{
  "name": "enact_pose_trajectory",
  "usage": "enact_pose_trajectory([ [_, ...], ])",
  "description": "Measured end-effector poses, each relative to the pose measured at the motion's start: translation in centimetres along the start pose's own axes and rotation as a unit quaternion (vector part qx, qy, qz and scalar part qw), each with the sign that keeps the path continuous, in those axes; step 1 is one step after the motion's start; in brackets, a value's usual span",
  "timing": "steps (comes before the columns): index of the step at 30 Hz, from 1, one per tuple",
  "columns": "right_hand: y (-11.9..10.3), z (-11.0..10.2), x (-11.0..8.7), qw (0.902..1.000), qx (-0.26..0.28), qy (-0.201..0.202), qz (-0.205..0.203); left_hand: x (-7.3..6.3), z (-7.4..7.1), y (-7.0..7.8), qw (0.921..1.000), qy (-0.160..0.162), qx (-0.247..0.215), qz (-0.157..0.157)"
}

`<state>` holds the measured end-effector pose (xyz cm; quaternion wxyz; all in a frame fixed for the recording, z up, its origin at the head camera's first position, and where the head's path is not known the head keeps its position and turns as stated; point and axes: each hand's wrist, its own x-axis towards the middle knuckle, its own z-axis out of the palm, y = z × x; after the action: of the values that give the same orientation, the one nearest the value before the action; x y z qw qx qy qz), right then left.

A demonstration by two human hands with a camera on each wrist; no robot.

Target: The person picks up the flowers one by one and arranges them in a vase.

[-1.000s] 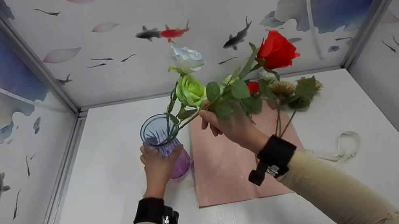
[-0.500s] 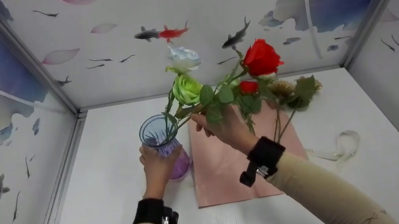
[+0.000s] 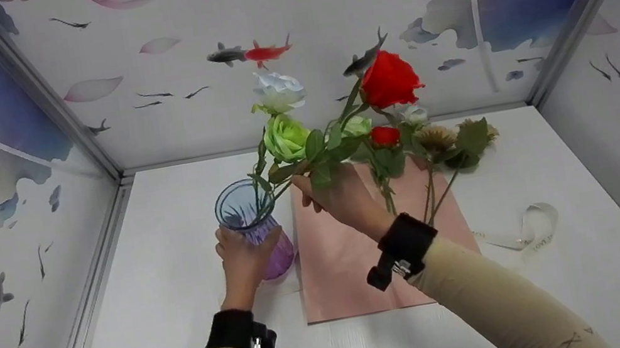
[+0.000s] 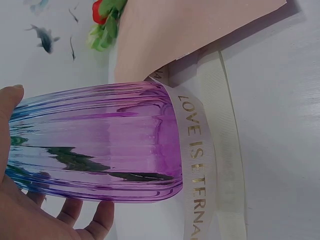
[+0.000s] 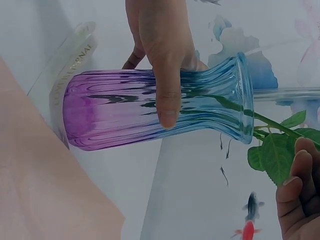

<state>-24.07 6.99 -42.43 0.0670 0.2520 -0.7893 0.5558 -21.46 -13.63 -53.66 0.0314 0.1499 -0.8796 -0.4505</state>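
My left hand point(image 3: 246, 262) grips a ribbed glass vase point(image 3: 281, 257), blue at the mouth and purple at the base. In the right wrist view the left thumb lies across the vase point(image 5: 112, 110). My right hand point(image 3: 346, 196) pinches the leafy stem of a large red rose point(image 3: 391, 79) just right of the vase's mouth. That stem point(image 5: 270, 122) passes through the rim into the glass. A white rose point(image 3: 278, 91) and a green rose point(image 3: 286, 138) rise above the vase, their stems running down to its mouth. Leaves partly hide the right fingertips.
Pink wrapping paper point(image 3: 341, 258) lies right of the vase. More flowers lie over its far end, among them a small red rose point(image 3: 385, 136) and brownish blooms point(image 3: 436, 139). Printed ribbon point(image 4: 192, 150) runs by the vase's base; a ribbon loop point(image 3: 539, 223) lies at right.
My right hand has moved left, closer to the vase, with the red rose. The bloom swung left and now stands more upright. The left hand and vase have stayed in place.
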Motion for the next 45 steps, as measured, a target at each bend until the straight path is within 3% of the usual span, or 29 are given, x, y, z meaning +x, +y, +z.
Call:
enact_pose_trajectory([
  [8, -0.5, 0.0, 0.0, 0.9994, -0.033, -0.015, 0.000, -0.1, 0.0, -0.2, 0.9999, 0.006, -0.009, 0.010],
  [12, -1.1, 0.1, 0.1, 0.9983, -0.044, -0.019, 0.034, -0.1, 0.0, -0.2, 0.9999, 0.005, -0.010, 0.013],
  [19, -1.6, 0.4, 0.5, 0.9963, -0.018, -0.013, 0.084, -0.1, 0.0, -0.3, 1.0000, 0.005, -0.005, 0.007],
  [27, -0.3, 1.8, 0.5, 0.9973, 0.029, -0.034, 0.058, -0.1, -0.1, -0.3, 0.9999, 0.004, -0.008, 0.008],
  [34, 0.5, 2.8, 0.6, 0.9943, 0.066, -0.010, 0.083, -0.2, -0.1, -0.4, 0.9999, 0.006, -0.004, 0.014],
  [40, 1.0, 3.4, 1.1, 0.9898, 0.067, 0.014, 0.125, -0.2, -0.2, -0.2, 0.9998, 0.006, -0.015, 0.009],
  [45, 1.4, 3.6, 1.8, 0.9882, 0.039, 0.004, 0.148, -0.2, -0.2, 0.0, 0.9998, 0.000, -0.017, -0.004],
])
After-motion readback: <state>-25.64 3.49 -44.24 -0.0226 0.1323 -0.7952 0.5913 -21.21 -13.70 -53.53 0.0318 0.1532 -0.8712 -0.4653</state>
